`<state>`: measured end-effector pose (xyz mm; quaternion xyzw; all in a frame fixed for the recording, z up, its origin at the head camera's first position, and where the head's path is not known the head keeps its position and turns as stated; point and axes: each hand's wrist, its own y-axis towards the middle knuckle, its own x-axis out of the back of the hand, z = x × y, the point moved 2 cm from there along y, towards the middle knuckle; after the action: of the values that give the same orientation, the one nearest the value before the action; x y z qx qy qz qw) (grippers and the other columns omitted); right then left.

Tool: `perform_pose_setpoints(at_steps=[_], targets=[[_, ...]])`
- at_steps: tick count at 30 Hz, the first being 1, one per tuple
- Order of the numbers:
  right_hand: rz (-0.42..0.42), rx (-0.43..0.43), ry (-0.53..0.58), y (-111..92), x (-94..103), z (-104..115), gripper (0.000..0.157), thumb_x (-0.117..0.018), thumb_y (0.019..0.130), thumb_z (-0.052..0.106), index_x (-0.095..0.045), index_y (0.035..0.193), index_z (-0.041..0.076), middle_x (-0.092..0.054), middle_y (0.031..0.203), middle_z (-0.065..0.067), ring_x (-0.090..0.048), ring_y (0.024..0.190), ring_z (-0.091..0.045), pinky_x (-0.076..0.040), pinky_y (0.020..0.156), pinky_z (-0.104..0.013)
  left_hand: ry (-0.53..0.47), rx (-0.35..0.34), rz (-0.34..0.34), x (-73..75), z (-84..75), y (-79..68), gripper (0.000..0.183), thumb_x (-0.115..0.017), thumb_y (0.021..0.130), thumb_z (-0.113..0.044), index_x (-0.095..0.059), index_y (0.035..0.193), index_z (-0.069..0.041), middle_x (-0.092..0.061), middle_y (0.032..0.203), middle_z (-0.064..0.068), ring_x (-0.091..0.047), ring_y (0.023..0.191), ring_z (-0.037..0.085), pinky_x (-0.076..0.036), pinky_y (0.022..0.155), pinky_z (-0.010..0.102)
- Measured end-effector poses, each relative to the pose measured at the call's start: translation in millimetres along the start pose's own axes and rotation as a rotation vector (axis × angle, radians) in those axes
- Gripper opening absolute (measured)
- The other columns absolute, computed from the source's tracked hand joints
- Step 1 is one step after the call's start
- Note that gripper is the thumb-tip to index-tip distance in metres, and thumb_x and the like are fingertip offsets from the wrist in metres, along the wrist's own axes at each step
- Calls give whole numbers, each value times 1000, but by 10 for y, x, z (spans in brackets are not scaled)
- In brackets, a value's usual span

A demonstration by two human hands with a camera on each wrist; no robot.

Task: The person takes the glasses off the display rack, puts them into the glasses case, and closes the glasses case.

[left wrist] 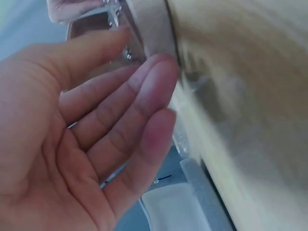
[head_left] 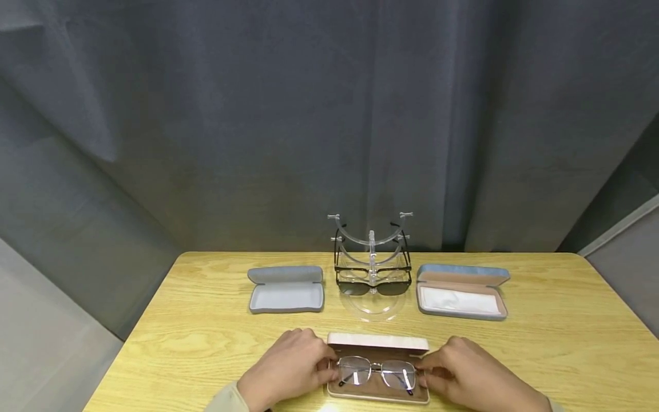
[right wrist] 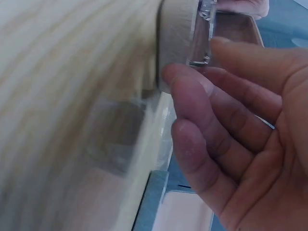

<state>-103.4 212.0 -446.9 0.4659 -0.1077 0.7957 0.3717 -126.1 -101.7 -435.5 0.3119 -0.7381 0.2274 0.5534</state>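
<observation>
Silver thin-rimmed eyeglasses (head_left: 377,369) lie over the brown inside of an opened cream glasses case (head_left: 378,341), with dark temple tips showing below the lenses. At the left end of the frame, my left hand (head_left: 293,366) holds the eyeglasses between thumb and fingers. My right hand (head_left: 465,372) pinches their right end in the same way. In the left wrist view, the fingertips (left wrist: 161,77) are right at the case's outer wall, the thumb nearer the frame. The right wrist view likewise has fingertips (right wrist: 187,96) along the case wall.
Behind the case, a clear eyewear stand (head_left: 372,246) carries black-framed glasses (head_left: 393,269) and dark sunglasses (head_left: 393,288). An opened grey case (head_left: 286,296) sits to its left. To its right is an opened blue case (head_left: 463,269) with a white cloth (head_left: 458,300). A grey curtain (head_left: 288,143) hangs behind the wooden table (head_left: 180,320).
</observation>
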Motion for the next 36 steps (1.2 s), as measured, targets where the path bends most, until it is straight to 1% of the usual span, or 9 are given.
perform_pose_setpoints(at_steps=[3,7,11,13,17,19,23,28,36], targets=[[-1,-26,57,-12,64,20,21,-75,96,18,-72,80,31,-56,68,30,-40,60,17,-39,53,-5,-35,17,2,51,34,-12,23,-79,90,-46,-76,75,-30,-50,54,-25,-36,47,-9,-32,49,15],[-108,-49,4,-42,122,10,35,-78,94,23,-62,66,33,-41,60,32,-28,56,20,-30,48,-4,-119,59,8,95,114,-26,38,-80,86,-56,-66,62,-29,-45,49,-24,-33,45,-10,-32,46,15],[-196,-118,-59,-43,134,-13,26,-77,95,28,-66,72,30,-45,58,29,-33,55,18,-33,47,-6,-261,117,20,108,219,-22,47,-82,79,-63,-80,83,-16,-65,61,-21,-51,54,-14,-48,57,12],[-174,-186,-24,-27,128,-33,13,-71,99,30,-74,89,23,-59,66,26,-44,59,15,-41,51,-10,-327,153,22,101,268,-13,58,-81,81,-63,-81,101,-9,-76,74,-15,-63,64,-11,-55,66,14],[-82,-301,101,0,104,-66,32,-56,108,28,-71,123,4,-73,84,14,-60,68,8,-52,59,-20,-436,191,16,46,315,22,57,-69,94,-58,-79,115,-6,-82,97,-1,-73,83,-2,-60,77,19],[-46,-329,152,7,84,-72,36,-51,111,28,-68,130,3,-74,87,13,-62,71,6,-53,62,-21,-496,189,14,8,319,42,53,-62,100,-56,-79,114,-8,-82,102,2,-74,86,0,-60,78,19],[-16,-325,194,16,57,-80,34,-46,112,28,-68,130,8,-71,87,14,-61,77,5,-52,66,-22,-599,191,29,-42,313,71,51,-56,103,-54,-80,110,-10,-80,91,-1,-71,75,3,-58,69,19],[-1,-301,305,32,46,-111,30,-45,113,23,-67,127,9,-68,86,8,-56,69,4,-51,56,-23,-776,247,59,-58,302,68,45,-60,104,-46,-78,112,-6,-79,87,4,-70,69,13,-61,58,29],[38,-353,448,36,28,-142,37,-44,113,25,-64,136,4,-71,97,-2,-64,78,-2,-56,59,-26,-897,307,64,-64,288,63,41,-62,104,-42,-76,115,-5,-79,96,9,-73,87,17,-64,68,29]])
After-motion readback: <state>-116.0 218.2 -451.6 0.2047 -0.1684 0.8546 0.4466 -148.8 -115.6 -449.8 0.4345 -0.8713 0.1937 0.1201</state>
